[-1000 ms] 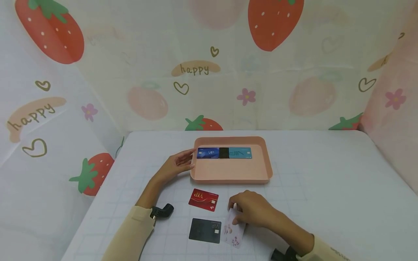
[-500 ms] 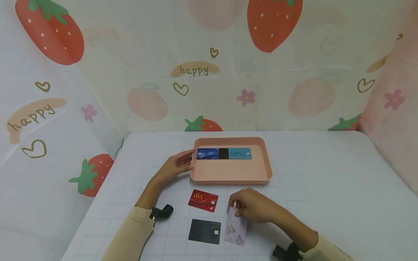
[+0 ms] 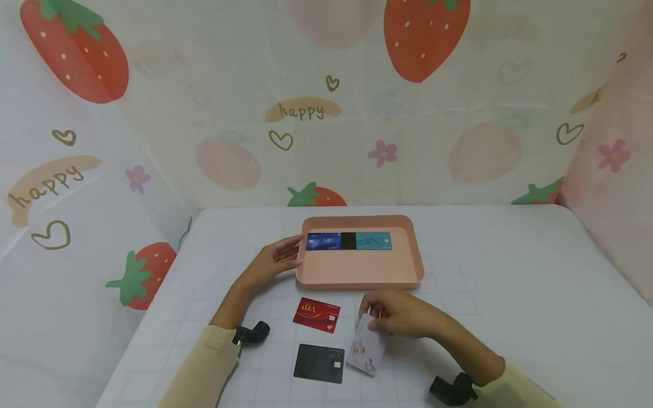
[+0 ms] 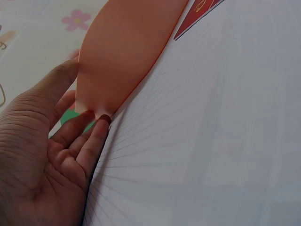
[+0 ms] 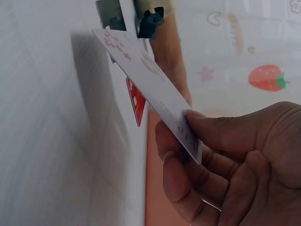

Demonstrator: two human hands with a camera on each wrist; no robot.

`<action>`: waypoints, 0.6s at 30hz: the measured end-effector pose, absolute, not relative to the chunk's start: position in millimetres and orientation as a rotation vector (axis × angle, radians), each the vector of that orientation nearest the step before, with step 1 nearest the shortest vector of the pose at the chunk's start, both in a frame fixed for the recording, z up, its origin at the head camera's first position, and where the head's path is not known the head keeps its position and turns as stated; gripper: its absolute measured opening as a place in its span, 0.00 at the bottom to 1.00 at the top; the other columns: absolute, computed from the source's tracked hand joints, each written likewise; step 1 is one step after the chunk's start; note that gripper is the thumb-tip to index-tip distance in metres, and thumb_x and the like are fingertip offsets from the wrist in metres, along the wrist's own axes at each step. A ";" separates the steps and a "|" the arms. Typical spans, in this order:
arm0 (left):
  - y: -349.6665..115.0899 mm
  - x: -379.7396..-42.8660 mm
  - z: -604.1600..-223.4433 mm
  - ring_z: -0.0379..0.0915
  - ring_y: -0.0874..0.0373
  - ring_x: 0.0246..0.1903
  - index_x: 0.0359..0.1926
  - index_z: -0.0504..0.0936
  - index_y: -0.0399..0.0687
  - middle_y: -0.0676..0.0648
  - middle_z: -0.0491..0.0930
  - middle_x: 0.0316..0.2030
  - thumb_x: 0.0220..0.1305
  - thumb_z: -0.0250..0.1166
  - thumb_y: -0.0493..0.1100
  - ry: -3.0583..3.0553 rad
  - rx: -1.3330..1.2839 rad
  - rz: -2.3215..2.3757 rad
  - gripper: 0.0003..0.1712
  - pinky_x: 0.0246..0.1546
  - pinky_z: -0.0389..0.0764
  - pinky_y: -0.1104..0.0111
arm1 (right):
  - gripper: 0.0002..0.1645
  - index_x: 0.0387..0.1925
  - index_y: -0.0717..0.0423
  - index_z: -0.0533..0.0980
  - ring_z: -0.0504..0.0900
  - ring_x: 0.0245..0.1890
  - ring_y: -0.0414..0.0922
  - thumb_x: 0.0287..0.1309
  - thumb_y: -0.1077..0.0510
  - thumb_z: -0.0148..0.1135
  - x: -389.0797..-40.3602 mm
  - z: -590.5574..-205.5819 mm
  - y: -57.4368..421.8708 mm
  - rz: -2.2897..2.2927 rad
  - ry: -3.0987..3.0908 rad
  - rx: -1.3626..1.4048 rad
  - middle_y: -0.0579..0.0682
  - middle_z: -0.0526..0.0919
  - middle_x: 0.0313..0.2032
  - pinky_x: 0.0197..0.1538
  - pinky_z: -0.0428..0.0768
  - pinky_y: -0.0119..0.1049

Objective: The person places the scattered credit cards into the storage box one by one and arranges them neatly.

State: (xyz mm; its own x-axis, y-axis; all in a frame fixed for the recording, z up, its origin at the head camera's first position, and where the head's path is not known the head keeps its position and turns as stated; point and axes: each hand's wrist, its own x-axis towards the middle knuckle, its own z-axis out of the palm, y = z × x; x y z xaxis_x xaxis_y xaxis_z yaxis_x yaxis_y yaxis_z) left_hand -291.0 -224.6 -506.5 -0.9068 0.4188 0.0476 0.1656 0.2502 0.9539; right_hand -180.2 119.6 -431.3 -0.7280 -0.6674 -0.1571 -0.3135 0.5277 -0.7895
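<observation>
My right hand (image 3: 400, 313) pinches a whitish VIP card (image 3: 365, 347) with a pink floral print between thumb and fingers. In the right wrist view the card (image 5: 141, 75) is tilted and raised off the table, with its shadow beside it. My left hand (image 3: 272, 259) rests its fingertips against the left end of a pink tray (image 3: 362, 275), fingers loosely extended. Inside the tray, along its back, lie a blue VIP card (image 3: 323, 241) and a teal VIP card (image 3: 374, 241) with a black strip (image 3: 348, 241) between them.
On the table (image 3: 510, 317) before the tray lie a red VIP card (image 3: 317, 315) and, nearer, a dark grey VIP card (image 3: 319, 363). Strawberry-patterned sheets (image 3: 229, 68) stand behind and at both sides. Each wrist wears a black camera (image 3: 252, 333).
My right hand has lifted the whitish card from beside the grey one, tilting it and moving slightly toward the tray. My left hand stays at the tray's end.
</observation>
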 end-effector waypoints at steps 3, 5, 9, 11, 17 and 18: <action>-225.0 -291.6 -506.9 0.64 0.43 0.70 0.76 0.64 0.43 0.40 0.63 0.74 0.68 0.68 0.37 2.296 0.554 1.716 0.38 0.67 0.72 0.62 | 0.08 0.40 0.55 0.81 0.77 0.28 0.43 0.60 0.67 0.69 -181.0 -428.8 120.8 -1.115 2.316 -0.771 0.46 0.78 0.26 0.27 0.78 0.32; -225.8 -292.4 -507.2 0.65 0.43 0.70 0.76 0.64 0.44 0.41 0.64 0.74 0.68 0.68 0.37 2.301 0.554 1.712 0.38 0.66 0.72 0.62 | 0.08 0.41 0.56 0.81 0.77 0.28 0.43 0.61 0.66 0.68 -182.2 -427.6 120.8 -1.145 2.300 -0.749 0.47 0.78 0.26 0.27 0.79 0.32; -226.4 -294.0 -506.3 0.66 0.45 0.70 0.75 0.66 0.47 0.42 0.65 0.73 0.68 0.68 0.39 2.317 0.568 1.706 0.37 0.67 0.72 0.62 | 0.09 0.42 0.56 0.82 0.78 0.28 0.43 0.62 0.68 0.66 -186.1 -426.1 120.9 -1.198 2.287 -0.751 0.48 0.80 0.28 0.28 0.82 0.33; -226.4 -294.3 -505.6 0.66 0.45 0.70 0.75 0.66 0.47 0.42 0.65 0.73 0.68 0.68 0.39 2.317 0.582 1.707 0.37 0.67 0.72 0.62 | 0.10 0.43 0.56 0.83 0.79 0.29 0.43 0.61 0.69 0.66 -187.8 -425.7 122.0 -1.221 2.295 -0.762 0.48 0.80 0.29 0.28 0.83 0.33; -226.6 -292.0 -506.8 0.65 0.46 0.70 0.75 0.66 0.47 0.43 0.65 0.74 0.69 0.68 0.39 2.299 0.574 1.708 0.37 0.67 0.72 0.62 | 0.12 0.44 0.55 0.84 0.80 0.30 0.44 0.60 0.69 0.68 -191.2 -423.5 127.0 -1.270 2.338 -0.726 0.47 0.81 0.29 0.28 0.85 0.35; -226.6 -291.5 -507.2 0.65 0.46 0.70 0.75 0.66 0.48 0.43 0.65 0.74 0.69 0.68 0.40 2.302 0.571 1.704 0.37 0.67 0.72 0.62 | 0.12 0.44 0.55 0.84 0.80 0.30 0.44 0.60 0.69 0.68 -191.6 -422.9 127.6 -1.279 2.339 -0.716 0.47 0.81 0.29 0.28 0.85 0.35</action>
